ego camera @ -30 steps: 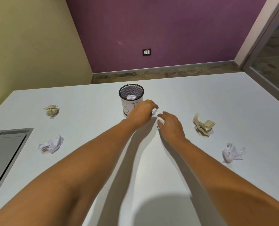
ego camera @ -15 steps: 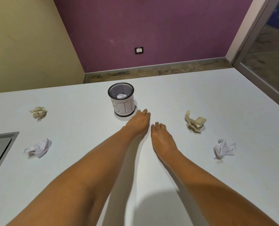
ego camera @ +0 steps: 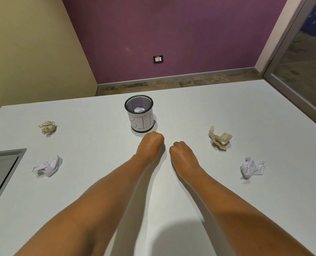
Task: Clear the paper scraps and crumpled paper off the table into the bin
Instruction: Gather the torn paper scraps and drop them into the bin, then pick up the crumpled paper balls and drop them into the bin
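At the far left a grey metal panel (ego camera: 0, 169) sits sunk into my smooth, pale bench (ego camera: 90, 196). Next come two crumpled wads: a tan ball (ego camera: 48, 127) farther back, tight and creased, and a white ball (ego camera: 48, 166) nearer me, looser with sharp folds. In the middle stands the bin (ego camera: 139, 114), a small round cup of black wire mesh with a white paper band marked "BIN"; one white scrap (ego camera: 139, 109) lies inside it. Just in front of the bin my left hand (ego camera: 150, 144) rests on the bench, fingers curled under into a loose fist, a gold ring (ego camera: 157, 133) on one of them; I see nothing held in it. My right hand (ego camera: 181, 151) lies beside it, apart from it, fingers curled in the same way, empty as far as I can see. To the right lie a tan wad (ego camera: 219, 138), half unfolded and boxy, and nearer me a white wad (ego camera: 252, 168), rumpled and spiky.
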